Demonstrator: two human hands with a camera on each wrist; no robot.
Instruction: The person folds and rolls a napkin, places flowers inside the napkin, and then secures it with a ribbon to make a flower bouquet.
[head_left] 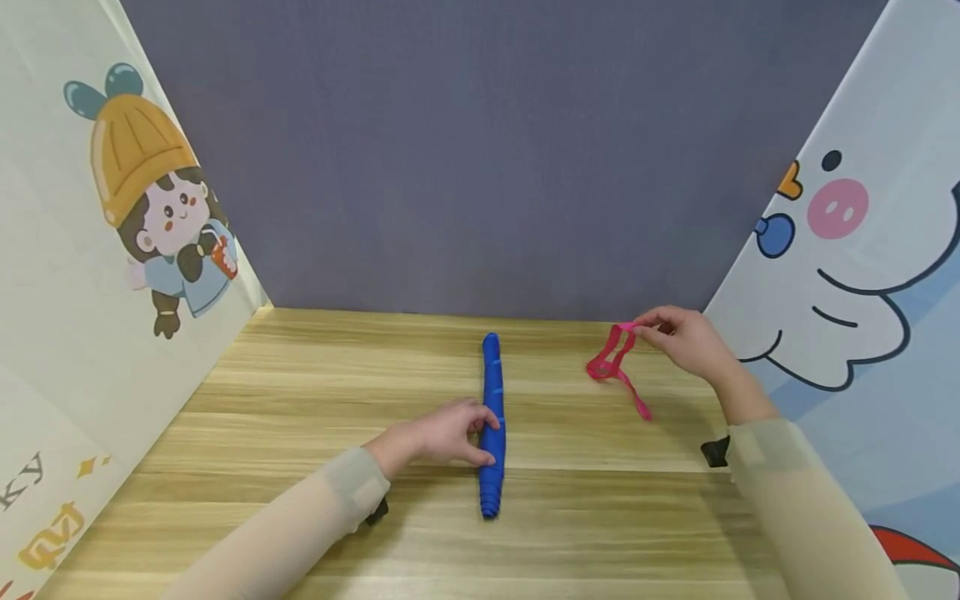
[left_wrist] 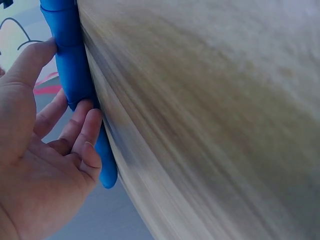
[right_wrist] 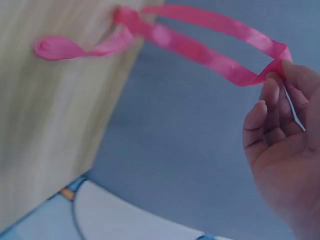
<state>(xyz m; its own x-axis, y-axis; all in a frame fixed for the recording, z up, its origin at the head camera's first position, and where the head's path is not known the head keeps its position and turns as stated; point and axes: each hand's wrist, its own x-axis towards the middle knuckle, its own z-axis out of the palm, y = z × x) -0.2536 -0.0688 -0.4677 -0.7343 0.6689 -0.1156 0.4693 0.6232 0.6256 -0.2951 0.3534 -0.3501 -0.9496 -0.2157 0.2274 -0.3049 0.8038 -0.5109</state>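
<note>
The left hand (head_left: 450, 435) has its grip round a blue roll (head_left: 492, 383) pointing toward the worktop's (head_left: 300, 392) far edge; the right hand (head_left: 688, 340) pinches a pink ribbon (head_left: 600, 367) near the far right corner.

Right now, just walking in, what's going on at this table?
A person is working with both hands at a wooden table. The left hand touches a blue roll lying on it, thumb and fingers spread along the roll. Off to the right, the right hand pinches one end of a looped pink ribbon, with a loose tail trailing. The ribbon and roll are apart.
</note>
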